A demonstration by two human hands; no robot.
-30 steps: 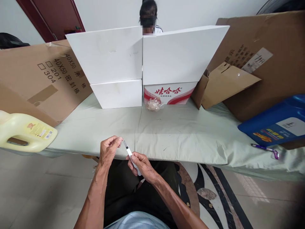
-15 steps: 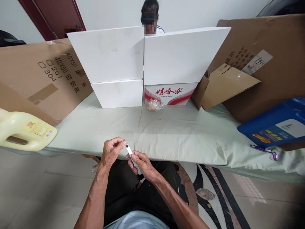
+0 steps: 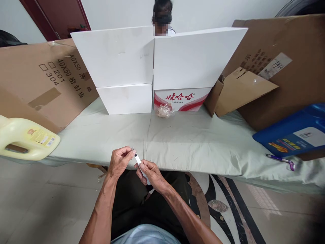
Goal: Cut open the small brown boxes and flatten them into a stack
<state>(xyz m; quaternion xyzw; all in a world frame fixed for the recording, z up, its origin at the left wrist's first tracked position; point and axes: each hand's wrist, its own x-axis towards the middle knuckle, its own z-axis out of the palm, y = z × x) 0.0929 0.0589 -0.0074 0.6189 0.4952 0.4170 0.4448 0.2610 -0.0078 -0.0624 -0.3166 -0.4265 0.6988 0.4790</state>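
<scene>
In front of my lap, just off the table's near edge, I hold a slim white tool with a dark patch near its upper end and a small metallic tip. My right hand is closed round its lower part, thumb lying along it. The thumb and forefinger of my left hand pinch together at the metallic tip. The tool slants, upper end leaning left and away from me. Its exact kind is too small to make out, and my fingers hide part of it.
White boxes and a red-and-white carton stand across the green-covered table, a crumpled clear plastic bag before them. Large cardboard sheets flank both sides. A yellow jug lies left; a blue jug and purple-handled item lie right. Someone is behind.
My hands and the white tool hold almost the same position. The view has shifted very slightly, and the person behind the boxes has moved a little to the right.
</scene>
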